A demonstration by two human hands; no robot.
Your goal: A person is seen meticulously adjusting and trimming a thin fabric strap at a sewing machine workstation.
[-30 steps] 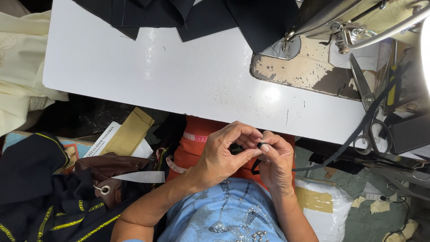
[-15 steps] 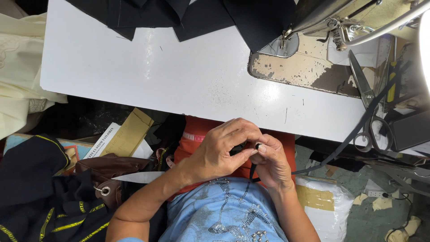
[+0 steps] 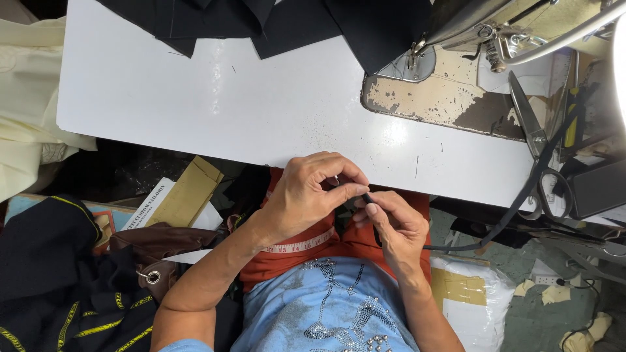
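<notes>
Head view: left hand (image 3: pixel 306 195) and right hand (image 3: pixel 391 225) pinch a small black strip of cloth (image 3: pixel 366 197) at the white worktop's (image 3: pixel 215 104) near edge; fingertip work underway; steady pinching needed next.

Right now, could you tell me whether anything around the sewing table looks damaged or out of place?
The sewing machine's base is badly worn: its paint has flaked off in dark patches near the needle. The scissors lie with their handles past the table edge. Both hands, left hand and right hand, pinch a small dark piece over the lap.
</notes>
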